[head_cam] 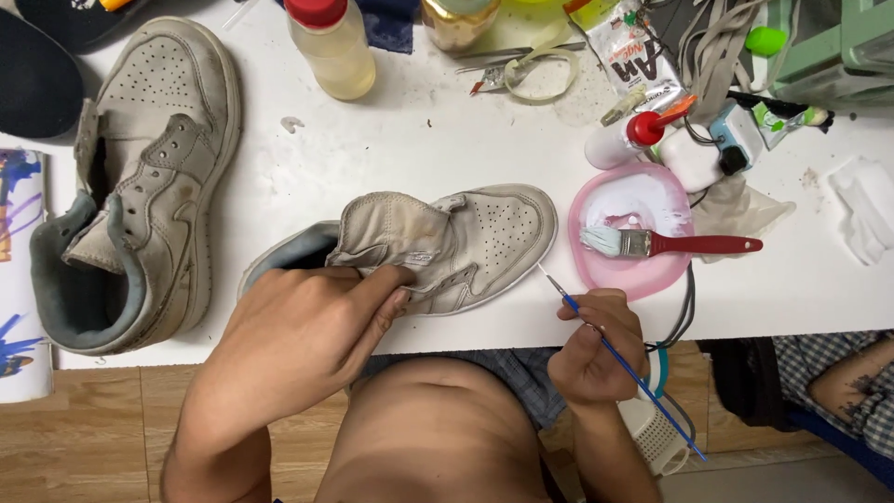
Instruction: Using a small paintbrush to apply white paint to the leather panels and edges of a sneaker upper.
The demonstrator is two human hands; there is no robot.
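Note:
A worn beige high-top sneaker (pixel 466 237) lies on its side on the white table (pixel 391 158), toe pointing right. My left hand (pixel 298 331) grips its tongue and collar near the table's front edge. My right hand (pixel 596 349) holds a thin blue paintbrush (pixel 624 363); the fine tip points up-left, close to the sneaker's sole. A pink dish (pixel 643 270) of white paint sits just right of the shoe. A wide brush with a red handle (pixel 689 245) rests across it.
The matching second sneaker (pixel 140 177) lies at the left. At the back stand a bottle of yellowish liquid with a red cap (pixel 331 47), a small white squeeze bottle (pixel 619 140), a tape ring (pixel 540 74), tools and laces. Crumpled tissue (pixel 866 210) lies far right.

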